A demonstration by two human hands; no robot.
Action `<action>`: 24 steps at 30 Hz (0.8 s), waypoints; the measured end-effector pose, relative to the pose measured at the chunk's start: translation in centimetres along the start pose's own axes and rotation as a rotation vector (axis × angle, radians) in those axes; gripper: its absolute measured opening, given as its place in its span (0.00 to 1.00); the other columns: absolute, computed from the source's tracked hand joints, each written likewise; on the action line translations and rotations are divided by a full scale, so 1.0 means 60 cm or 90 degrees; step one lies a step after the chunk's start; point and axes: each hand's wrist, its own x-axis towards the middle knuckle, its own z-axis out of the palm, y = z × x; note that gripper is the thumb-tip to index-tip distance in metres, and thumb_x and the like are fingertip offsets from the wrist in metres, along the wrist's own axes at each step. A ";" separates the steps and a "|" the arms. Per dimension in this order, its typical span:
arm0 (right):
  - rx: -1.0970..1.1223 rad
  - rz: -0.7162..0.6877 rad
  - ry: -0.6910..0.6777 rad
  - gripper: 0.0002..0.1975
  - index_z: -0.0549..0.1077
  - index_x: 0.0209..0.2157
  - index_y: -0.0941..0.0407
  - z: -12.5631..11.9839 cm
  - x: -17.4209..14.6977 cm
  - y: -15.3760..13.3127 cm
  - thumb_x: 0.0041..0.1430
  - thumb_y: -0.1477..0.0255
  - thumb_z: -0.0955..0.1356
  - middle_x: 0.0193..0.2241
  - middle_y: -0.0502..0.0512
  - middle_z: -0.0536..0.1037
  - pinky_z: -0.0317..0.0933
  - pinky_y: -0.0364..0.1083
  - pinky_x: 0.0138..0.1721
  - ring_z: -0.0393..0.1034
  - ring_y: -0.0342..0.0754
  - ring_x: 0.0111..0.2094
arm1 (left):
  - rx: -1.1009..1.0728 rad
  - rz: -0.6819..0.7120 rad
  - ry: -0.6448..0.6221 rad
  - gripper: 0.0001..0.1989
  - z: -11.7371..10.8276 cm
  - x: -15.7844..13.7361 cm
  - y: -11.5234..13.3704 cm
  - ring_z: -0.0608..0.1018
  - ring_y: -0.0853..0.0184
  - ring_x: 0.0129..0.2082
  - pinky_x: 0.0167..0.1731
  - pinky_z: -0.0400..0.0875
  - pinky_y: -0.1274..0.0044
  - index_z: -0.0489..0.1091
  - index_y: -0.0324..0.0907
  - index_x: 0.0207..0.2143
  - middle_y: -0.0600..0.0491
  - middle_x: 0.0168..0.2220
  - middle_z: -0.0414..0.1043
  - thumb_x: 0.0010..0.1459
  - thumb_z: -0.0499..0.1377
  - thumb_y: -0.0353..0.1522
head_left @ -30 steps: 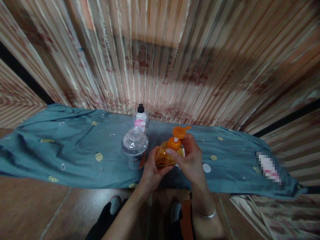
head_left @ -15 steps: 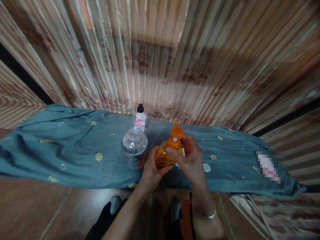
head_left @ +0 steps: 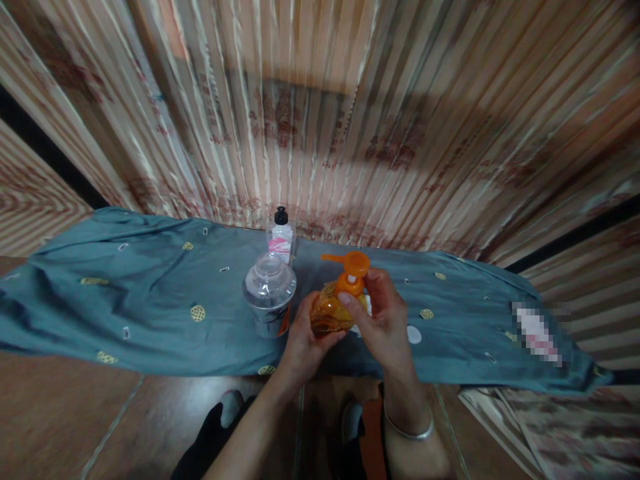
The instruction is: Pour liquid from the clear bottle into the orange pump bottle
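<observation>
Between my hands is a pump bottle of clear amber plastic, held above the cloth-covered table. Its orange pump head has a spout that points left. My left hand wraps round the lower left side of the bottle. The fingers of my right hand are closed on the orange collar below the pump head, thumb in front. Just left of my left hand stands a clear plastic cup with a domed lid. Behind the cup is a clear bottle with a black cap and a pink-and-white label.
A teal patterned cloth covers the long narrow table. On its right part lies a white round disc, and farther right is a blurred-out pale patch. Striped curtains hang close behind the table.
The orange pump head has turned, its spout swinging from pointing away from me to pointing left. My hands stay in nearly the same place on the bottle.
</observation>
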 end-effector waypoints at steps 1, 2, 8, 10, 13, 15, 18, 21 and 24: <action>0.004 -0.001 -0.026 0.15 0.73 0.49 0.49 -0.003 -0.001 -0.003 0.64 0.61 0.72 0.46 0.54 0.81 0.70 0.52 0.50 0.77 0.54 0.47 | 0.002 0.001 0.000 0.40 0.000 0.000 0.000 0.76 0.47 0.60 0.61 0.68 0.54 0.64 0.46 0.62 0.43 0.59 0.72 0.49 0.75 0.36; 0.006 -0.002 -0.050 0.14 0.73 0.51 0.49 -0.006 -0.001 -0.007 0.67 0.60 0.69 0.46 0.54 0.81 0.70 0.52 0.49 0.77 0.53 0.46 | 0.003 0.001 0.000 0.40 0.000 0.000 0.000 0.75 0.47 0.60 0.61 0.68 0.54 0.64 0.46 0.62 0.43 0.59 0.72 0.49 0.75 0.36; -0.046 -0.030 -0.070 0.16 0.74 0.52 0.49 -0.012 0.000 -0.012 0.68 0.58 0.68 0.48 0.55 0.81 0.68 0.53 0.55 0.76 0.55 0.50 | 0.006 0.010 0.000 0.39 -0.002 0.000 0.000 0.75 0.47 0.61 0.62 0.66 0.53 0.64 0.46 0.62 0.43 0.59 0.73 0.49 0.74 0.36; -0.060 -0.027 -0.063 0.19 0.74 0.53 0.49 -0.009 0.000 -0.007 0.64 0.59 0.72 0.49 0.55 0.81 0.68 0.54 0.56 0.76 0.56 0.52 | 0.004 0.012 -0.005 0.39 -0.001 0.000 0.000 0.75 0.47 0.60 0.61 0.67 0.53 0.64 0.46 0.63 0.43 0.59 0.73 0.50 0.74 0.36; -0.046 -0.016 -0.044 0.18 0.75 0.53 0.49 -0.006 0.000 -0.006 0.63 0.61 0.73 0.48 0.55 0.82 0.68 0.55 0.56 0.76 0.55 0.53 | -0.004 0.014 -0.014 0.39 0.000 0.000 -0.002 0.75 0.47 0.60 0.61 0.67 0.53 0.63 0.46 0.63 0.42 0.59 0.72 0.50 0.74 0.36; -0.011 -0.020 -0.012 0.16 0.75 0.53 0.48 -0.006 -0.002 -0.013 0.64 0.63 0.72 0.52 0.55 0.81 0.69 0.55 0.56 0.76 0.55 0.54 | -0.010 0.014 -0.019 0.39 0.002 -0.001 -0.004 0.75 0.47 0.60 0.61 0.68 0.53 0.63 0.46 0.63 0.42 0.60 0.71 0.50 0.74 0.35; 0.028 -0.058 0.069 0.14 0.76 0.51 0.48 -0.012 -0.006 -0.033 0.64 0.65 0.72 0.56 0.55 0.78 0.70 0.53 0.54 0.73 0.55 0.58 | -0.013 0.016 -0.023 0.39 0.005 -0.003 -0.008 0.74 0.47 0.62 0.61 0.67 0.52 0.63 0.46 0.63 0.41 0.61 0.70 0.50 0.74 0.34; 0.050 -0.113 0.130 0.09 0.78 0.46 0.48 -0.020 -0.009 -0.054 0.65 0.67 0.72 0.48 0.53 0.82 0.71 0.52 0.51 0.76 0.53 0.53 | -0.012 0.017 -0.028 0.40 0.005 -0.003 -0.011 0.72 0.46 0.63 0.62 0.66 0.52 0.64 0.47 0.63 0.41 0.61 0.70 0.49 0.74 0.34; 0.061 -0.141 0.134 0.06 0.78 0.43 0.48 -0.028 -0.002 -0.065 0.64 0.69 0.73 0.42 0.51 0.82 0.72 0.50 0.47 0.78 0.51 0.46 | -0.012 0.019 -0.033 0.40 0.005 -0.002 -0.013 0.73 0.47 0.62 0.62 0.66 0.52 0.64 0.47 0.63 0.42 0.61 0.70 0.49 0.74 0.34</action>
